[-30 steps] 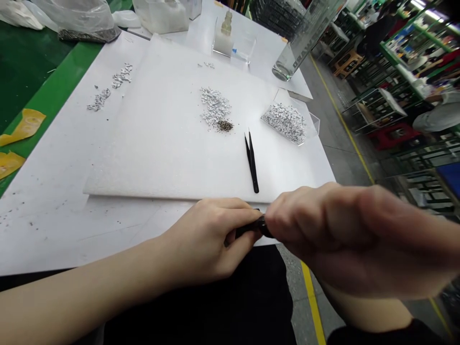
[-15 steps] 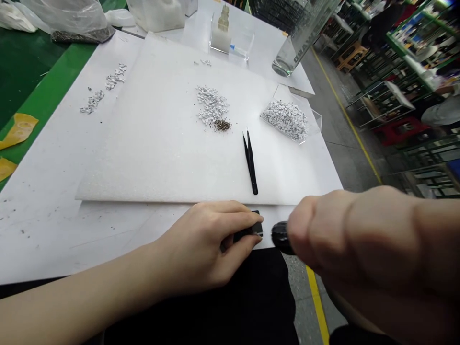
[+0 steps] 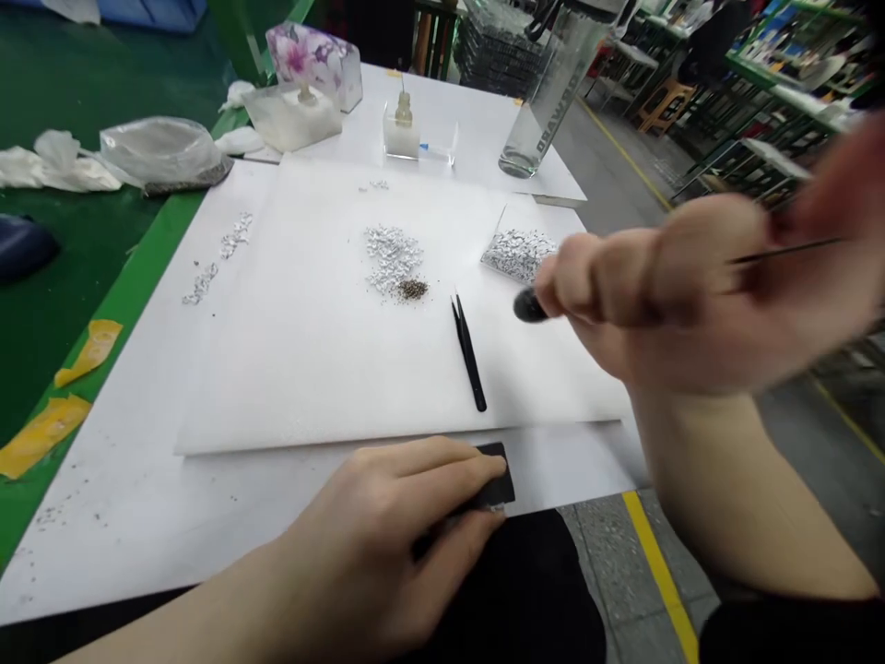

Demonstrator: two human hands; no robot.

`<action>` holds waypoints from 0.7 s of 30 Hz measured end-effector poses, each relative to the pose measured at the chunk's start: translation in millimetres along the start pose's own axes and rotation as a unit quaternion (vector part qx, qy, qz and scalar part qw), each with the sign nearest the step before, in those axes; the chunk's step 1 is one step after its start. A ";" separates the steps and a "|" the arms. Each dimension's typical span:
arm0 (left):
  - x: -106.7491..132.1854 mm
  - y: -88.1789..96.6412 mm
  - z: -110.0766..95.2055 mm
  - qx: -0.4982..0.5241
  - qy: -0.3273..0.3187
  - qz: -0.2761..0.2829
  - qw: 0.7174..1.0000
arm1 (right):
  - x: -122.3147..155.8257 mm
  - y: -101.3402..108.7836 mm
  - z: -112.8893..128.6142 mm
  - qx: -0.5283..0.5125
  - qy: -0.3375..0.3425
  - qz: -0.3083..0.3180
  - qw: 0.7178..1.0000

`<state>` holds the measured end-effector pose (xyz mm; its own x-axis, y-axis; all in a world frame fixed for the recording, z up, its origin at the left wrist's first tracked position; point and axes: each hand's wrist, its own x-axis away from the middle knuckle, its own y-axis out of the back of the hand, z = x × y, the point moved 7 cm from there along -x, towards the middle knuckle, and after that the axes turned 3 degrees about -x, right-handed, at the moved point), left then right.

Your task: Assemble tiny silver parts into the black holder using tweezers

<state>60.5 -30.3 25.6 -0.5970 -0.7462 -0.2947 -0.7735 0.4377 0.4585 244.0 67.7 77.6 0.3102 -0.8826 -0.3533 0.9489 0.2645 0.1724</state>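
Left hand (image 3: 387,516) low at the near side of the bench (image 3: 124,544), fingers and thumb closed around a flat black piece (image 3: 496,486), just off the front edge of the white foam sheet (image 3: 311,369). Right hand (image 3: 684,309) raised over the sheet's right side, blurred, curled shut around a dark-handled tool (image 3: 531,305), rounded butt poking out past the fingers, thin dark shaft (image 3: 795,249) showing beyond the hand.

Best handling, on this view: a steady pinch on the black piece, wrist low against the bench, and slow, short tool movements, with the tool's butt kept high above the loose bits.

Bench front edge close under the left hand, with a drop to the grey floor and its yellow line (image 3: 656,572) on the right. Foam edge just behind the left fingertips. Black tweezers (image 3: 468,355) lying on the foam, tips toward a heap of silvery flakes (image 3: 393,260) and a small pile of dark grains (image 3: 413,290). Clear acrylic tray (image 3: 518,254) of more flakes right by the right hand's fingers, so little room there. Widest open room: bare foam left of the tweezers, nearest the left hand.
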 end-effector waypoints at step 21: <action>-48.1 37.6 46.8 -0.053 0.055 0.050 0.996 | 17.2 -45.9 -16.5 0.105 0.204 0.156 0.961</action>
<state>50.2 45.5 17.8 -0.6384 -0.7543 -0.1528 -0.6810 0.4611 0.5688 206.8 46.8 48.4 0.6161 -0.5351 -0.5779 0.7860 0.3699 0.4954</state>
